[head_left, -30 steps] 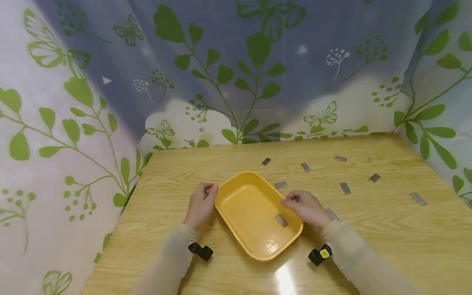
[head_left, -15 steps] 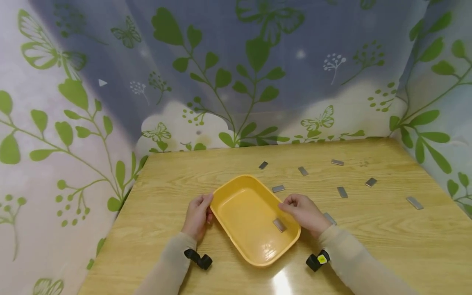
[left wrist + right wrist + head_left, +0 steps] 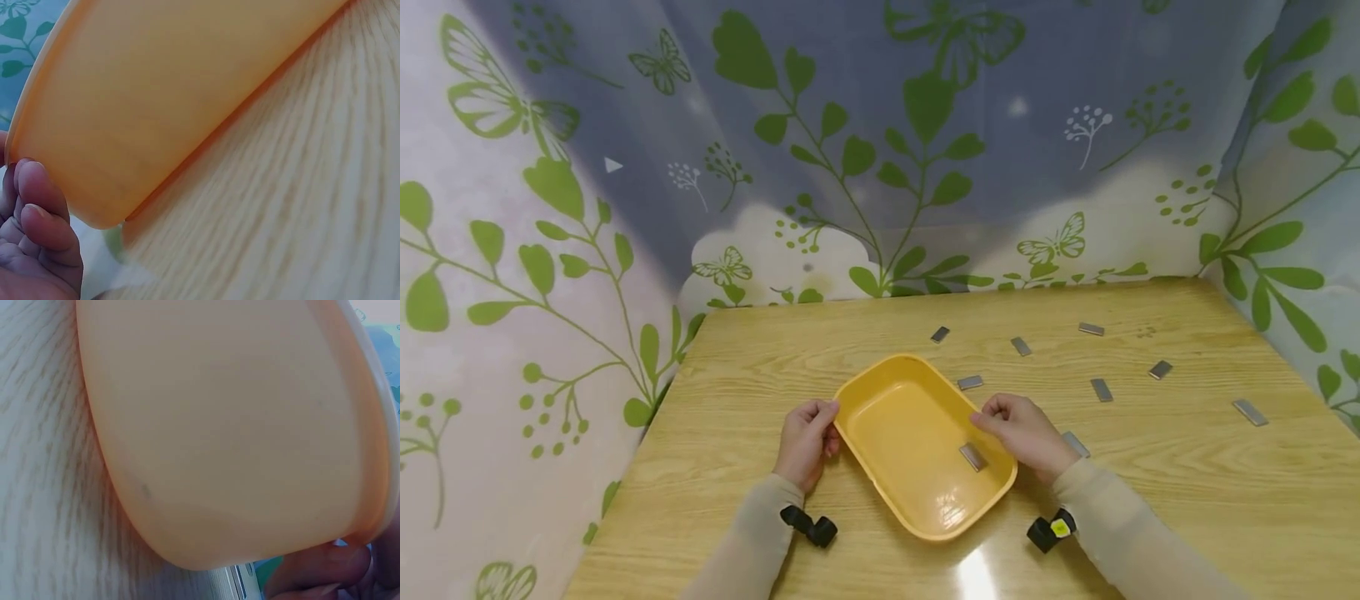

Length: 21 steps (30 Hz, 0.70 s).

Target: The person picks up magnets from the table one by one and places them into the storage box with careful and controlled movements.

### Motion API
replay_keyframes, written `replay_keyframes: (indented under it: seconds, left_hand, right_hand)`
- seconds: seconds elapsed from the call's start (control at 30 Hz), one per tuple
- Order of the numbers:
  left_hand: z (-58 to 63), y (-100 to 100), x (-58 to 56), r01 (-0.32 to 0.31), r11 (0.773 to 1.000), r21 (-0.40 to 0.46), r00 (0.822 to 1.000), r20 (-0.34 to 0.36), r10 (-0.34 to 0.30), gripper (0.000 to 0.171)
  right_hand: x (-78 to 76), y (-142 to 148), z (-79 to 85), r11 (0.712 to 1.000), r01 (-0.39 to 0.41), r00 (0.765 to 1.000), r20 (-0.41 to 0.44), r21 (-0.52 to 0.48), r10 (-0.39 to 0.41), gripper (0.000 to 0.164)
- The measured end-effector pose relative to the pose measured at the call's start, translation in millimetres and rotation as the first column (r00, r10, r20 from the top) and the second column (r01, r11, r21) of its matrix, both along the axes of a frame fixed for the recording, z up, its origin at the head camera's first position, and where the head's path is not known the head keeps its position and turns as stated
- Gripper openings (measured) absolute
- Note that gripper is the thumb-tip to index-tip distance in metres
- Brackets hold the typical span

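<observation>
A yellow plastic tray (image 3: pixel 895 442) with rounded corners stands at an angle on the wooden table in the head view. Inside it, toward the right wall, lies one small grey metallic rectangular block (image 3: pixel 972 457). My left hand (image 3: pixel 805 443) pinches the rim at the tray's left corner, thumb on top. On the opposite side my right hand (image 3: pixel 1024 429) pinches the right rim between thumb and curled fingers. The left wrist view shows the outer wall (image 3: pixel 156 94) with fingertips (image 3: pixel 47 228) below the rim. Fingers (image 3: pixel 325 569) also meet the rim in the right wrist view.
Several similar grey blocks lie scattered behind and right of the tray, among them one block (image 3: pixel 970 382) near its far side and another block (image 3: pixel 1250 412) far right. One block (image 3: pixel 1076 444) is partly hidden by the right wrist. Patterned curtains (image 3: pixel 865 167) enclose the table (image 3: pixel 752 358).
My left hand has slid slightly toward the body along the tray's corner, and more of its fingers show. The right hand keeps its grip; tray and blocks stay in place.
</observation>
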<state>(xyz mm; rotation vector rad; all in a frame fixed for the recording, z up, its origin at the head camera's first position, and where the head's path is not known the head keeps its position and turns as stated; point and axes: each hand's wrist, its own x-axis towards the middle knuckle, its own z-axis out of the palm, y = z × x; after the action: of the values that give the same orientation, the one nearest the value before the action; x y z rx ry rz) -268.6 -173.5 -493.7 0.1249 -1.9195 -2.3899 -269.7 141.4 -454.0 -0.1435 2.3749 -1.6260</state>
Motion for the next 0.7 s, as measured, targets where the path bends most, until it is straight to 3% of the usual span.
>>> replay_keyframes:
  seconds: [0.7]
  left_hand:
    - [-2.2, -1.8, -0.7, 0.019, 1.000, 0.004, 1.000, -0.017, -0.019, 0.024]
  right_hand:
    - [2.5, -0.5, 0.1, 1.000, -0.008, 1.000, -0.003, 0.026, 0.008, 0.024]
